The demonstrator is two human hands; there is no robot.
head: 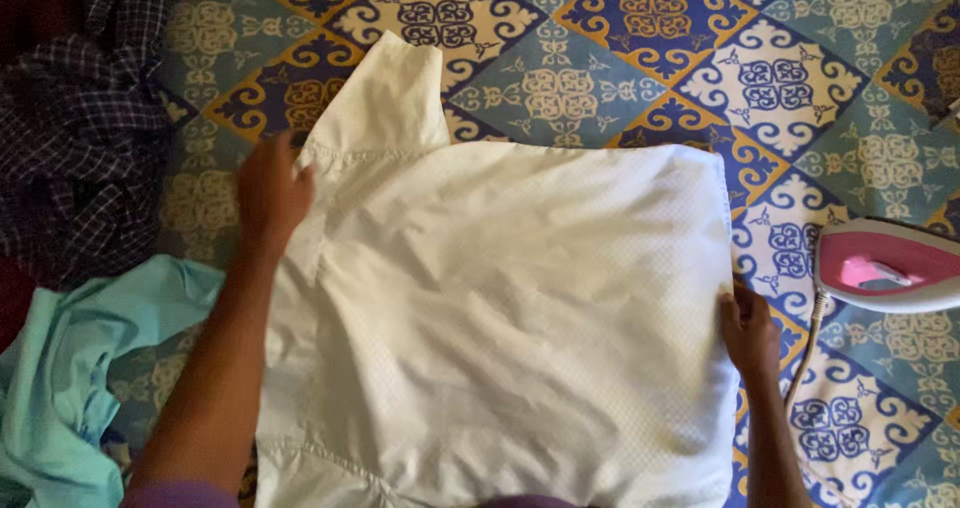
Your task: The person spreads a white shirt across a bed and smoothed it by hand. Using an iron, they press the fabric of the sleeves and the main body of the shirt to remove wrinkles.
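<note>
White shirt (500,328) spread flat on patterned cloth (640,68), back side up, wrinkled across the middle. One short sleeve (385,98) pointing away from the person, toward top of view. Fabric with fine dotted weave. Near hem running out of view at bottom edge.

Left hand (270,193) laid on shirt's left shoulder seam, just below the sleeve; palm down, fingers loosely spread, pressing flat, grip released, nothing clasped. Forearm crossing shirt's left edge from bottom of view.

Right hand (748,330) at shirt's right edge, about mid-height; fingers curled over the fabric border, grip clenched on the shirt edge. Exact pinch hidden by back of hand.

Iron (885,266), pink and white, right of shirt, well apart from its edge, lying on the patterned cloth near the right hand. Cord (805,348) trailing from iron down past right wrist, just beside it.

Turquoise garment (70,388) crumpled left of shirt, near left forearm, not clearly touching shirt. Dark checked fabric (80,118) heaped further left of shirt, above the turquoise garment, well apart from shirt.

Patterned cloth: blue, yellow and white diamond motifs, visible on all sides of shirt except bottom.
</note>
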